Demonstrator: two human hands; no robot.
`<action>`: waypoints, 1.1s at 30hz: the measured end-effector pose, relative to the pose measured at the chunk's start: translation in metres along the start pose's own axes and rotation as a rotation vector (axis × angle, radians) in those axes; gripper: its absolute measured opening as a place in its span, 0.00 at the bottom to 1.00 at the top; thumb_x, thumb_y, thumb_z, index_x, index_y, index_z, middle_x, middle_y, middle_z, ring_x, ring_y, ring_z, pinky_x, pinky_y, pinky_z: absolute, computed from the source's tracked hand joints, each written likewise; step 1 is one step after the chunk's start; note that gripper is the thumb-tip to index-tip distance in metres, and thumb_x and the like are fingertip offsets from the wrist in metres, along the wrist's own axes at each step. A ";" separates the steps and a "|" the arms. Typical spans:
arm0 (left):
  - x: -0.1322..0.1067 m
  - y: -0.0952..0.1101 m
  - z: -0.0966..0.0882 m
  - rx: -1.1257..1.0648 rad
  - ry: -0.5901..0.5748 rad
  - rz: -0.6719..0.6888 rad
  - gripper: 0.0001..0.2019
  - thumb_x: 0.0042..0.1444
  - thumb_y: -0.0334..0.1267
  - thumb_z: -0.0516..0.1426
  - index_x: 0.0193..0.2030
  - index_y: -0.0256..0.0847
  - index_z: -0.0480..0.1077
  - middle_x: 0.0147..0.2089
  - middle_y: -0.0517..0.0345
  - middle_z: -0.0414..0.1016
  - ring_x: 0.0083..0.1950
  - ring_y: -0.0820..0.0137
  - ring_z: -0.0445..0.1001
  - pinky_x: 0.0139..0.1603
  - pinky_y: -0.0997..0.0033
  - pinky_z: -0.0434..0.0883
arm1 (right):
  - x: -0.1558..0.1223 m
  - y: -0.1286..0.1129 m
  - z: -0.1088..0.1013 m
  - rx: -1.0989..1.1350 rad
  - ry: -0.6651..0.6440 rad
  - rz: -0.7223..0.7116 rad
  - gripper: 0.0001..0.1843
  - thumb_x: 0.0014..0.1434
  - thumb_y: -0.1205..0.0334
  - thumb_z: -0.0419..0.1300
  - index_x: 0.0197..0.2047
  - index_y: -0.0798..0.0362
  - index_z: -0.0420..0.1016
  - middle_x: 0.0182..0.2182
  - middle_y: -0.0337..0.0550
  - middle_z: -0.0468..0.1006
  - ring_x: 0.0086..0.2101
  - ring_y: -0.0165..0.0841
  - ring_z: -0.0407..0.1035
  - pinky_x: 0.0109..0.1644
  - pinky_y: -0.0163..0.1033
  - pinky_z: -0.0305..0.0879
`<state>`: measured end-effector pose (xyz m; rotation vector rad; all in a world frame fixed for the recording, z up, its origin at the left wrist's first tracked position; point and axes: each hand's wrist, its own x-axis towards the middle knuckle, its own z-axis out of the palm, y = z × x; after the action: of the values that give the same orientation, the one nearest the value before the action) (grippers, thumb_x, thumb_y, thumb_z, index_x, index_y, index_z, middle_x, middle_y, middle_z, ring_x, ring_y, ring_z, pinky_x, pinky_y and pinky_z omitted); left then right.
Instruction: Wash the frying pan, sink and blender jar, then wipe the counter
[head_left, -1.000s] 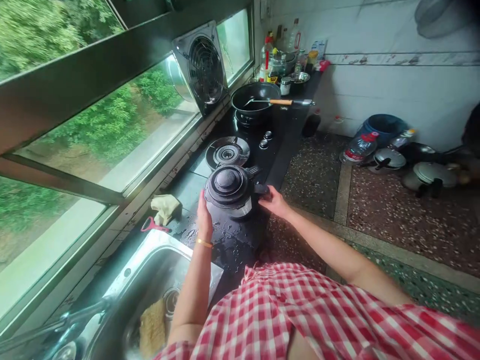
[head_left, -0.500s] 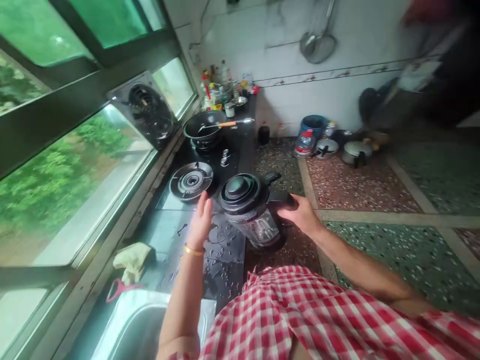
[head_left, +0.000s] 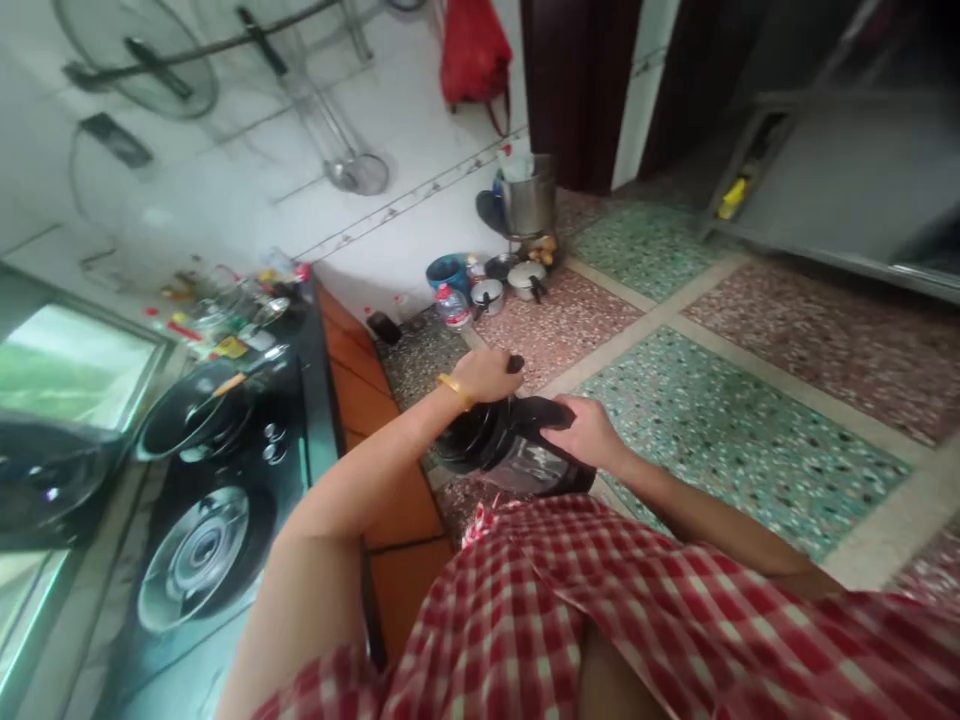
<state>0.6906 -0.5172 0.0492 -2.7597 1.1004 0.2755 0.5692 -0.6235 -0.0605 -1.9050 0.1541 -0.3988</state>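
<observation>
A blender jar [head_left: 536, 468] with a clear body hangs tilted in front of my checked clothing, above the floor. My right hand [head_left: 585, 432] is closed around the jar's black handle [head_left: 541, 411]. Across the top, my left hand [head_left: 486, 378], with a yellow bangle at the wrist, grips the black lid [head_left: 471, 440] beside its protruding tab [head_left: 515, 364]. Its fingertips are partly hidden. Through the clear wall, the jar's inside is too blurred to make out.
Left of me is the counter with a gas burner [head_left: 202, 550], a wok [head_left: 195, 405] and bottles behind it. A blue bucket [head_left: 448, 270], a large plastic bottle [head_left: 452, 306] and pots [head_left: 527, 280] stand on the floor by the wall. A grey cabinet [head_left: 840, 190] stands at right.
My view has swung right, away from the sink. My left hand has come over from the counter side onto the lid. The jar now leans more, still held by its handle in my right hand.
</observation>
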 end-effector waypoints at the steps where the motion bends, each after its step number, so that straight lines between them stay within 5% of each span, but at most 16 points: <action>1: 0.018 0.013 -0.004 -0.013 -0.013 0.019 0.16 0.57 0.46 0.52 0.39 0.36 0.74 0.40 0.43 0.78 0.45 0.55 0.77 0.45 0.63 0.71 | 0.004 0.011 -0.019 0.004 0.025 0.012 0.08 0.41 0.60 0.62 0.27 0.52 0.75 0.22 0.40 0.77 0.24 0.33 0.69 0.29 0.34 0.64; 8: 0.143 0.062 -0.072 -0.322 0.133 0.094 0.12 0.54 0.42 0.52 0.34 0.37 0.74 0.29 0.52 0.74 0.36 0.63 0.74 0.41 0.65 0.70 | 0.027 0.073 -0.133 0.043 0.300 0.148 0.08 0.40 0.57 0.61 0.25 0.52 0.74 0.19 0.37 0.73 0.22 0.31 0.66 0.26 0.34 0.61; 12: 0.204 0.127 -0.109 -0.248 0.133 0.321 0.12 0.54 0.41 0.53 0.35 0.36 0.73 0.30 0.53 0.74 0.38 0.64 0.73 0.44 0.64 0.69 | 0.040 0.097 -0.180 0.134 0.441 0.221 0.08 0.39 0.57 0.61 0.23 0.53 0.72 0.17 0.35 0.70 0.21 0.29 0.63 0.25 0.33 0.58; 17: 0.261 0.235 -0.112 0.087 0.066 0.604 0.13 0.56 0.41 0.53 0.42 0.36 0.72 0.39 0.49 0.76 0.43 0.61 0.75 0.47 0.65 0.69 | 0.069 0.130 -0.232 0.193 0.607 0.289 0.08 0.37 0.57 0.62 0.22 0.52 0.71 0.17 0.34 0.68 0.21 0.28 0.61 0.25 0.33 0.59; 22: 0.337 0.303 -0.102 0.214 -0.019 0.802 0.16 0.56 0.45 0.55 0.46 0.38 0.72 0.43 0.46 0.77 0.49 0.55 0.75 0.51 0.61 0.70 | 0.109 0.166 -0.285 0.256 0.759 0.365 0.12 0.34 0.56 0.64 0.23 0.53 0.72 0.18 0.35 0.70 0.21 0.29 0.61 0.25 0.34 0.60; 25: 0.390 0.331 -0.117 0.066 -0.075 1.007 0.25 0.56 0.53 0.55 0.56 0.40 0.68 0.47 0.47 0.77 0.52 0.55 0.74 0.56 0.55 0.68 | 0.133 0.178 -0.321 0.224 0.923 0.389 0.12 0.33 0.57 0.66 0.23 0.53 0.72 0.18 0.34 0.70 0.21 0.28 0.60 0.25 0.34 0.59; 29: 0.461 0.364 -0.160 -0.339 0.062 1.348 0.32 0.56 0.59 0.54 0.63 0.45 0.62 0.62 0.52 0.67 0.67 0.56 0.60 0.69 0.48 0.50 | 0.155 0.186 -0.382 0.163 1.158 0.385 0.14 0.32 0.58 0.68 0.24 0.53 0.73 0.19 0.34 0.71 0.23 0.29 0.62 0.28 0.35 0.61; 33: 0.544 0.407 -0.178 -0.664 0.147 1.389 0.31 0.60 0.60 0.49 0.64 0.45 0.61 0.68 0.53 0.59 0.71 0.58 0.51 0.72 0.57 0.46 | 0.163 0.210 -0.462 0.177 1.399 0.330 0.16 0.31 0.61 0.69 0.28 0.53 0.75 0.22 0.34 0.73 0.24 0.30 0.64 0.29 0.37 0.62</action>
<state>0.8161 -1.2082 0.0662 -1.8083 3.2272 0.6480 0.5786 -1.1562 -0.0768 -1.0837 1.2646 -1.3843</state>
